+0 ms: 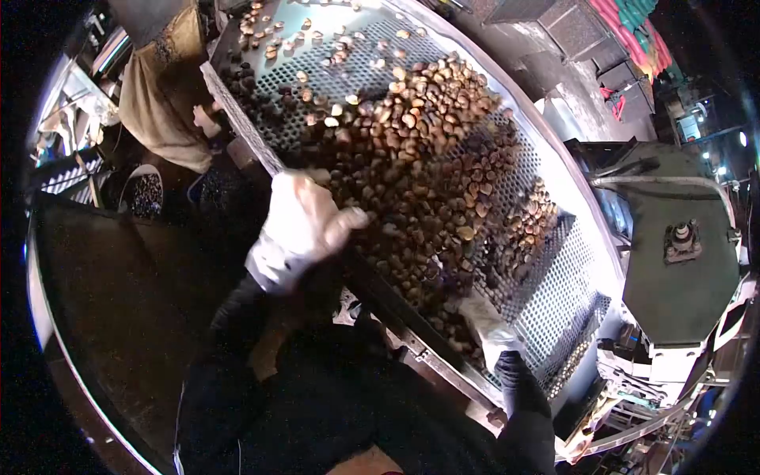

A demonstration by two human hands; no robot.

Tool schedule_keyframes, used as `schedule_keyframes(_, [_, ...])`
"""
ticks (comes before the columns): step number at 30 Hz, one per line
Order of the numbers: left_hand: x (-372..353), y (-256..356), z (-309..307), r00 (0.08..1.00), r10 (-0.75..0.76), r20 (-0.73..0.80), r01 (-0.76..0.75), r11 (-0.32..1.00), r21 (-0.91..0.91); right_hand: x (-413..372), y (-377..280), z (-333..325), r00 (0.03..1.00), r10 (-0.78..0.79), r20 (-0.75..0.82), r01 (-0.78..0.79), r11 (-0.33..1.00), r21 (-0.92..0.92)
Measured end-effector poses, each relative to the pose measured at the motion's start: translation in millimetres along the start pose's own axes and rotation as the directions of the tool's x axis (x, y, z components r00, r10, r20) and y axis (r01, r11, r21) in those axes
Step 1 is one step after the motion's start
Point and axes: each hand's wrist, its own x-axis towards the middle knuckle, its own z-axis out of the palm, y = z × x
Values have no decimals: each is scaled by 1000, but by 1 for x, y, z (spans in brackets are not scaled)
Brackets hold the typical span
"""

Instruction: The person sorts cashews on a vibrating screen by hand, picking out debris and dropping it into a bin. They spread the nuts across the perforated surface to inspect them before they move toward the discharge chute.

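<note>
A large perforated metal tray slopes across the middle, with a heap of brown nut-like pieces spread over it. My left hand, in a white glove, is over the tray's near rim. One digit points out to the right, apart from the rest of the hand, and nothing shows in its grasp; motion blurs it a little. My right hand, gloved as well, reaches down to the lower edge of the heap. Its fingertips are blurred and lost among the pieces.
A green-grey machine housing stands at the right of the tray. Left of the tray are a burlap sack, a bucket of dark pieces and a dark flat surface. Colourful sacks are stacked at upper right.
</note>
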Motion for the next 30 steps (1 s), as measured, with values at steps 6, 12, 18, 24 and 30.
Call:
schedule_keyframes(6, [6, 4, -4, 999, 43, -19, -44, 998, -50, -15, 0, -16, 976, 205, 68, -215, 949, 232])
schedule_keyframes(12, [-4, 6, 4, 999, -25, -43, 25, 1000, -10, -2, -20, 8, 949, 309, 59, -306, 862, 405])
schedule_keyframes(18, [0, 8, 1, 996, -88, 29, 90, 990, -106, -39, -102, 15, 938, 176, 298, -338, 650, 680])
schedule_keyframes(24, [2, 15, 0, 996, -73, -57, 66, 992, -104, -60, -175, 16, 957, 282, -63, -185, 765, 616])
schedule_keyframes(30, [1, 14, -8, 999, -32, 16, 33, 997, -69, -6, -165, -48, 993, -9, -117, 45, 952, 303])
